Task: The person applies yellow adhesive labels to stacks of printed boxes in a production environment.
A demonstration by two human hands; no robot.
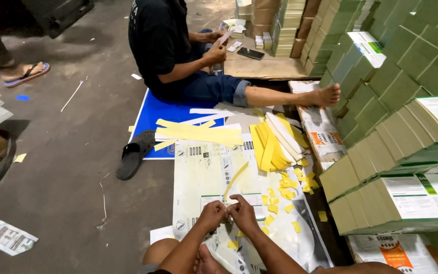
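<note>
Pinching the yellow strip's (235, 178) lower end, both our left hand (212, 215) and right hand (243, 213) are meeting at lower centre, strip running up-right.

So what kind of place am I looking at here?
Likely a warehouse or packing floor: stacks of green cartons fill the right side, yellow strips lie on printed sheets, and people sit on bare concrete.

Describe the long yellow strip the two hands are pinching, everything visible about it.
The yellow strip is a thin, narrow band, seemingly paper or backing tape, plain and unprinted. Its near end is pinched between the left hand and the right hand; from there it curves up and away, bending slightly, above the printed white sheet on the floor. Small yellow scraps lie to its right.
</note>
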